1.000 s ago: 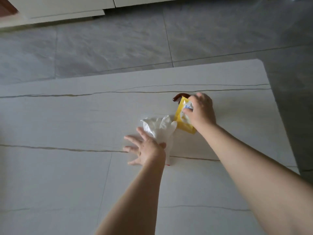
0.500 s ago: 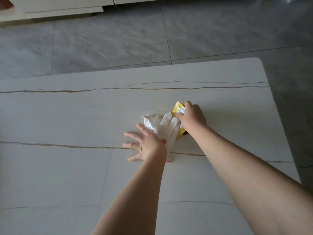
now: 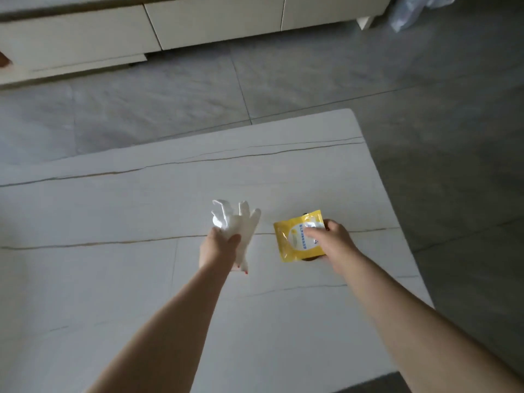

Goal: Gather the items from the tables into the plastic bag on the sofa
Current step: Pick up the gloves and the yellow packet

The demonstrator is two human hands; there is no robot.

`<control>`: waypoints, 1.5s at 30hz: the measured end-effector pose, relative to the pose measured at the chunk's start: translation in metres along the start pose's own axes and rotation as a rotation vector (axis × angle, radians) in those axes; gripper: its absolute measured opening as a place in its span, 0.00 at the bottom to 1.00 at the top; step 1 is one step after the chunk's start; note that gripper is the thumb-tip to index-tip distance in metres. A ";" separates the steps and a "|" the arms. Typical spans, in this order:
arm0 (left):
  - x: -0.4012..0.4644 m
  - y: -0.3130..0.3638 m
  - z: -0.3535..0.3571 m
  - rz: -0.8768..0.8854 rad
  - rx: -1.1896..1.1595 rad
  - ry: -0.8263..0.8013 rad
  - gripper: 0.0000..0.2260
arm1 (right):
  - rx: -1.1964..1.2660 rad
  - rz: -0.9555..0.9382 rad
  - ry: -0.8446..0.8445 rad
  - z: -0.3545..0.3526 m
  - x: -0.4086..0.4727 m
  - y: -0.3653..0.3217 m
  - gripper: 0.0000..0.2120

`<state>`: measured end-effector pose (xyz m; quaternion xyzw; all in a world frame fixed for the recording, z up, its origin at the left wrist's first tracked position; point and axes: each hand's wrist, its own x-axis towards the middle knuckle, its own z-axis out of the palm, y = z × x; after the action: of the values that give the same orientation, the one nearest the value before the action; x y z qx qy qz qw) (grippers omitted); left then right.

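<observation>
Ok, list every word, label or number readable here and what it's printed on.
None can be read.
Yellow packet in the right hand: blue print beside a round emblem, too blurred to read.
White glove in the left hand: no text visible.

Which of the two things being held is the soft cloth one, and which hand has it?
The white fabric glove, gripped by the left hand. The right hand holds a flat yellow printed packet instead.
</observation>
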<state>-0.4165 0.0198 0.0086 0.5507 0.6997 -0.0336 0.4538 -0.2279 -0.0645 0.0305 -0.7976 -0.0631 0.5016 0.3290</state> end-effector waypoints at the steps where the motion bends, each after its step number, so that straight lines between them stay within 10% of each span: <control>1: -0.015 0.008 -0.006 0.025 -0.012 -0.014 0.16 | 0.065 -0.004 -0.009 -0.007 -0.016 0.000 0.02; 25: -0.392 0.085 0.025 0.336 0.039 -0.392 0.11 | 0.664 -0.028 0.176 -0.192 -0.356 0.125 0.16; 36: -0.477 0.098 0.039 0.613 0.239 -0.703 0.24 | 0.786 -0.110 0.573 -0.221 -0.471 0.181 0.12; 45: -0.515 0.090 0.040 0.750 0.432 -1.045 0.11 | 1.096 -0.149 0.900 -0.165 -0.536 0.205 0.22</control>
<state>-0.3299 -0.3479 0.3726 0.7459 0.1280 -0.2747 0.5931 -0.3984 -0.5307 0.3627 -0.6406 0.2857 0.0595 0.7102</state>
